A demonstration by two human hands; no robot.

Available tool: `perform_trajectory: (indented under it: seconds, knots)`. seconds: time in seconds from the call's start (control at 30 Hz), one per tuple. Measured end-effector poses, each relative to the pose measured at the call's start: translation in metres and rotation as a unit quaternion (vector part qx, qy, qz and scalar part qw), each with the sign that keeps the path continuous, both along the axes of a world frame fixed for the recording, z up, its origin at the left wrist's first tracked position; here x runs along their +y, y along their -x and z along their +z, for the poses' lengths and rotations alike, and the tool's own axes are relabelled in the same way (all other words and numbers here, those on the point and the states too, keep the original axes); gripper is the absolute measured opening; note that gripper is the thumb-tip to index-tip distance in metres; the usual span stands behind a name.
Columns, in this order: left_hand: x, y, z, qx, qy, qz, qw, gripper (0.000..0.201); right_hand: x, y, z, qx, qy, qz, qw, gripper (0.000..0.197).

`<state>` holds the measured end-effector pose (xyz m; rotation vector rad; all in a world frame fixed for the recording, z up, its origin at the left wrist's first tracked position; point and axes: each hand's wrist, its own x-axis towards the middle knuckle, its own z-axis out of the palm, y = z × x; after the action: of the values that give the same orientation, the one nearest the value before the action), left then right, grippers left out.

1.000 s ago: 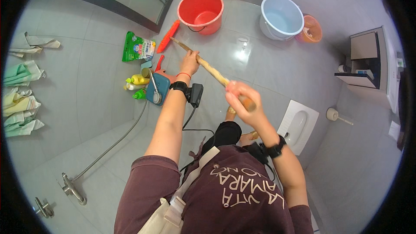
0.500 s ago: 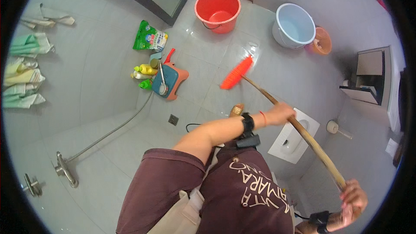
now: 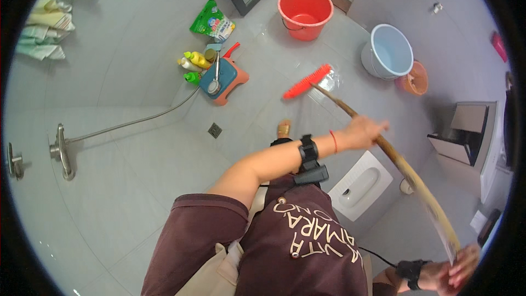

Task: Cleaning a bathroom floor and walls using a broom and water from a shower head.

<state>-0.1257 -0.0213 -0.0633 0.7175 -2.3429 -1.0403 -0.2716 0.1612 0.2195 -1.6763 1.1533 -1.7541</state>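
A long floor brush with bright orange-red bristles (image 3: 307, 81) rests its head on the wet grey tiles. Its wooden handle (image 3: 413, 178) slants down to the right. My left hand (image 3: 364, 132) is closed loosely round the lower part of the handle, one finger sticking out. At the handle's top end, my right hand (image 3: 463, 270) grips it, slightly blurred, near the lower right edge. Both wrists wear black straps. A shiny wet patch (image 3: 330, 80) lies beside the brush head.
A red bucket (image 3: 306, 13), a light blue bucket (image 3: 387, 52) and an orange bin (image 3: 415, 79) stand ahead. Left are a blue-topped stool (image 3: 219, 79), bottles (image 3: 192, 63) and a green bag (image 3: 211, 21). A squat toilet (image 3: 361, 185) lies right; a cabinet (image 3: 466, 142) hangs farther right.
The view has shifted, so the room sits differently in it. The brush head lies flatter across the floor, and my right hand has gone lower and farther right with the handle's end.
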Motion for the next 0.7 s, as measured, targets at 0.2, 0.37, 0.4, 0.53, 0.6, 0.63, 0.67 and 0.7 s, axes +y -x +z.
perform_trajectory:
  seconds: [0.2,0.37,0.4,0.53,0.6,0.63,0.67,0.7]
  knots:
    - [-0.099,-0.100,-0.025,0.030,0.098,0.205,0.973,0.027,-0.110,-0.090,-0.057,0.029,-0.030,-0.033,0.999,0.033]
    - [-0.164,-0.191,-0.029,0.007,0.097,0.288,0.953,0.025,-0.185,-0.175,-0.083,-0.006,-0.023,0.000,1.000,0.032]
    - [-0.175,-0.207,-0.035,0.011,0.097,0.303,0.948,0.025,-0.198,-0.193,-0.088,-0.011,-0.021,0.020,1.000,0.030]
    - [-0.212,-0.270,-0.074,0.017,0.035,0.365,0.930,0.024,-0.255,-0.242,-0.116,0.038,-0.038,0.141,0.989,0.015]
    - [-0.216,-0.304,-0.095,-0.011,0.007,0.367,0.930,0.024,-0.275,-0.266,-0.122,0.053,-0.072,0.195,0.977,0.012]
    - [-0.217,-0.313,-0.095,-0.040,-0.022,0.357,0.933,0.023,-0.282,-0.274,-0.125,0.044,-0.093,0.221,0.970,0.011]
    - [-0.213,-0.315,-0.095,-0.023,-0.020,0.374,0.927,0.021,-0.288,-0.281,-0.119,0.047,-0.095,0.219,0.970,0.013]
    - [-0.211,-0.319,-0.093,-0.023,-0.022,0.378,0.925,0.021,-0.291,-0.289,-0.111,0.047,-0.097,0.223,0.969,0.013]
